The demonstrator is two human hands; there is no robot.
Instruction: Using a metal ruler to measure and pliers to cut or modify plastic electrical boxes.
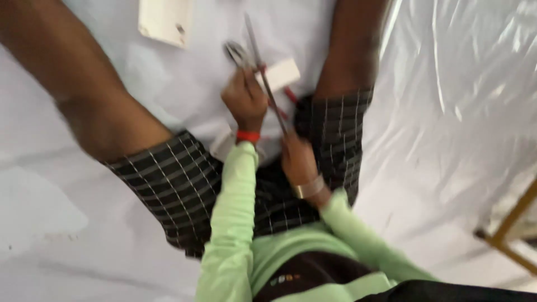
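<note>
Between the knees: the person sits on a white sheet (184, 95), legs spread, both hands raised over the lap.
Left hand (244, 99): curled shut around a small white block (281, 74); a red band (248, 136) sits at the wrist just below it.
Right hand (298, 159): fingers closed on the lower end of a long thin metal tool (267, 84); a silver bangle (309, 188) rings the wrist.
Tool look: slim, dark grey, with red on its handles below the left hand; it runs from the right hand up past the left hand's knuckles and beyond the block.
Metal piece: a small shiny part (236, 53) shows just above the left hand; whether it belongs to the tool cannot be told.
Flat card: a cream rectangular piece (165, 21) lies well above the left hand, its top cut off by the picture edge.
Far right of the right hand: clear plastic sheeting (458, 100) and a yellow metal frame (512, 229), partly cut off.
Hard to read: motion blur smears both hands and the tool's tip.
</note>
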